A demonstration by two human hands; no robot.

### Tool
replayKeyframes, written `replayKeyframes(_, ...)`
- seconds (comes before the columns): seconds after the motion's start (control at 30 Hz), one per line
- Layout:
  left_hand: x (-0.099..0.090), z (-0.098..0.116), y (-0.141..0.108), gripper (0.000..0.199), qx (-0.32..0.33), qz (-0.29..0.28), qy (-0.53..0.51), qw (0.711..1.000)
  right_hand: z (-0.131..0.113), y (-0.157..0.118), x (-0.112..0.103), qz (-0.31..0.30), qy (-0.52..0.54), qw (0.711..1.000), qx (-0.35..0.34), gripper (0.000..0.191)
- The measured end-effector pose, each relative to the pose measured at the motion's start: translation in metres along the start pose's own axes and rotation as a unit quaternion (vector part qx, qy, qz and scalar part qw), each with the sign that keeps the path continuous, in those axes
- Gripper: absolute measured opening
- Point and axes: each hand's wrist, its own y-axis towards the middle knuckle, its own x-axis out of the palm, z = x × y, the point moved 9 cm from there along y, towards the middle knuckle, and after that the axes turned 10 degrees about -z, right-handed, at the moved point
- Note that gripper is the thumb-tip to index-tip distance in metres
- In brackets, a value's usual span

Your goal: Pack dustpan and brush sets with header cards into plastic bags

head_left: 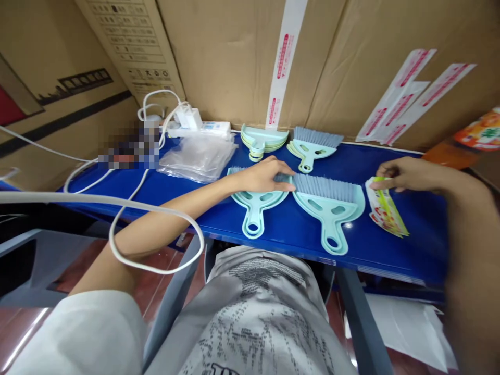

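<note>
Two mint-green dustpans with grey-bristled hand brushes nested in them lie side by side near the table's front edge. My left hand point(267, 174) reaches over the left dustpan and brush set point(253, 208), with thumb and fingers closed on the rim where the two sets meet. Just right of it is the right dustpan and brush set point(328, 211), its handle toward me. My right hand point(402, 174) pinches the top end of a yellow-green and white printed packet point(386, 208), which hangs down slanting over the table.
At the back of the blue table point(417, 224) lie stacked dustpans point(265, 140) and stacked brushes point(314, 148). Clear plastic bags point(199, 156) and a power strip with plugs point(191, 120) are at left. A white cable point(175, 271) loops across my left arm. Cardboard point(234, 52) walls the back.
</note>
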Motion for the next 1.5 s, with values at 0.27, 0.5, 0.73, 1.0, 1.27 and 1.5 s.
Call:
replayKeyframes(0.27, -0.054, -0.012, -0.011, 0.053, 0.007, 0.191, -0.170, 0.967, 0.008, -0.029, -0.038, 0.056, 0.208, 0.977, 0.004, 0.035)
replayKeyframes(0.5, -0.062, -0.012, -0.014, 0.063, 0.026, 0.208, -0.281, 0.937, -0.084, -0.030, 0.006, 0.017, 0.434, 0.882, -0.181, 0.041)
replayKeyframes(0.73, -0.026, 0.029, -0.005, 0.052, 0.088, 0.091, -0.353, 0.927, -0.152, -0.055, 0.079, -0.165, 0.422, 0.862, -0.227, 0.087)
replayKeyframes(1.0, -0.018, 0.026, -0.004, 0.030, 0.052, 0.097, -0.340, 0.934, -0.147, -0.051, 0.086, -0.216, 0.370, 0.877, -0.218, 0.090)
replayKeyframes(1.27, -0.018, 0.001, 0.000, 0.012, 0.029, 0.098, -0.321, 0.942, -0.092, -0.027, 0.059, -0.233, 0.288, 0.915, -0.160, 0.042)
replayKeyframes(1.5, -0.022, 0.001, 0.000, 0.014, 0.019, 0.107, -0.215, 0.971, -0.078, -0.015, 0.080, -0.230, 0.217, 0.940, -0.128, 0.041)
